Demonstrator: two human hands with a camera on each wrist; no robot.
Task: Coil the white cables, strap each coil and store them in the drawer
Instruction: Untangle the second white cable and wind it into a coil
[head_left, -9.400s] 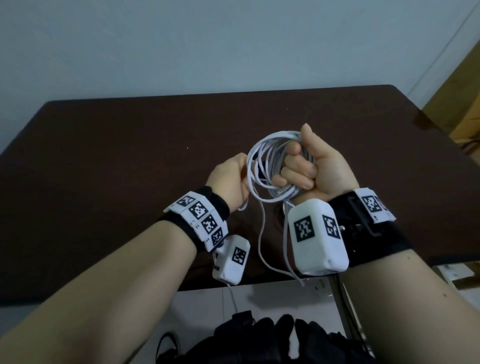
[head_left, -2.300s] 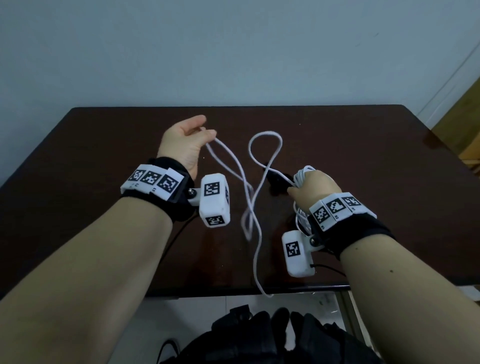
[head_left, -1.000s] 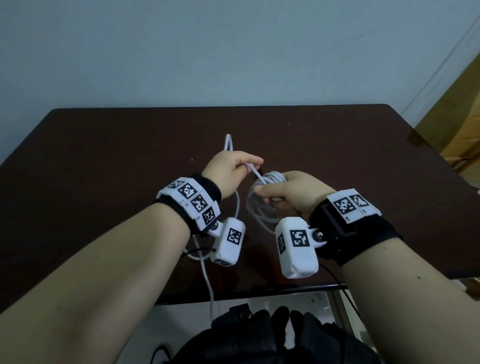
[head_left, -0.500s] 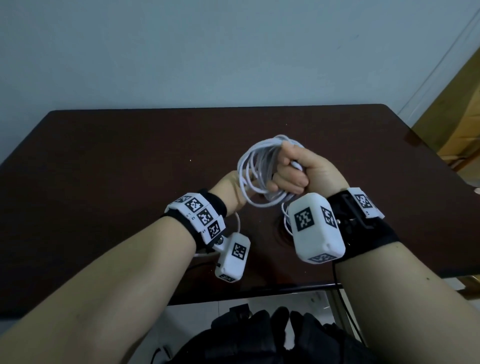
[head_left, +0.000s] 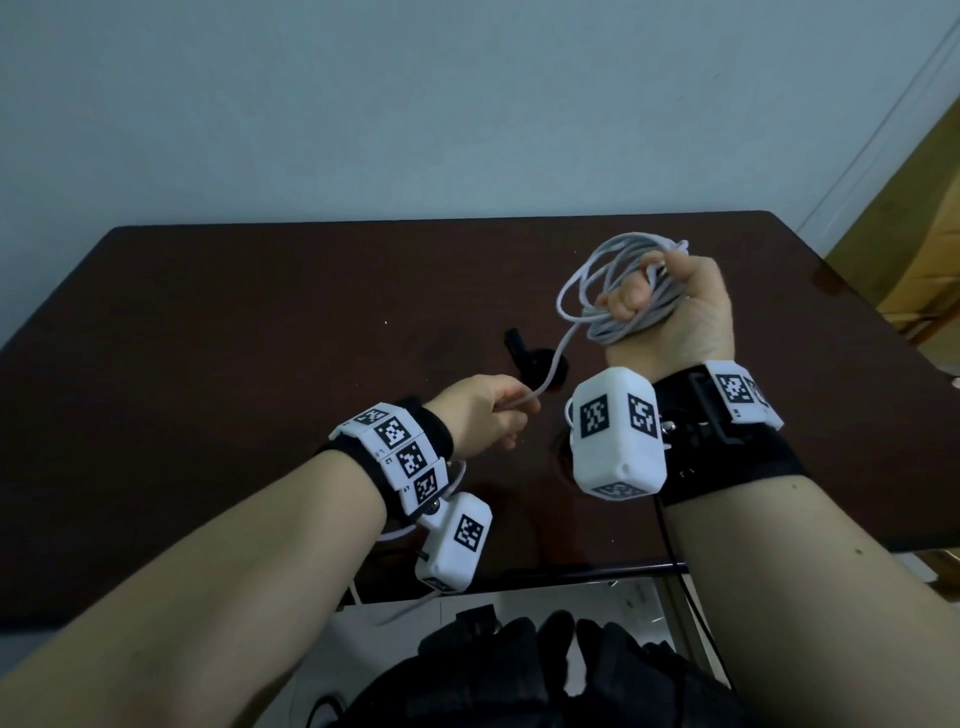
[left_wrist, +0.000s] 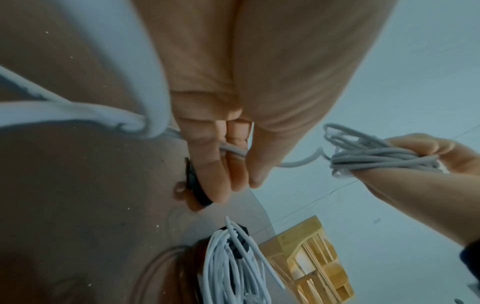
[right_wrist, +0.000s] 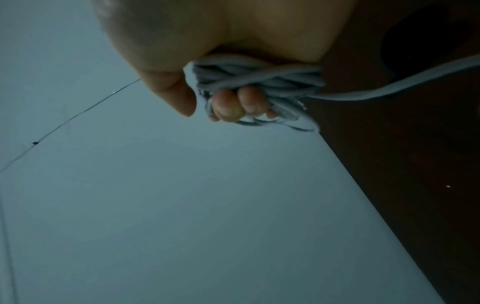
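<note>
My right hand is raised over the dark table, fingers curled round a coil of white cable. The right wrist view shows those fingers wrapped through the bundle. One strand runs down from the coil to my left hand, which pinches it between thumb and fingers. A loose black strap lies flat on the table just beyond my left hand. A second white coil with a black strap round it lies on the table in the left wrist view.
The cable's loose tail hangs over the table's front edge below my left wrist. A wooden frame stands beyond the table's right side. Dark fabric sits below the front edge. A pale wall rises behind the table.
My right hand has lifted the coil up and to the right, away from my left hand. My left hand has dropped lower and now pinches a single strand stretched between them.
</note>
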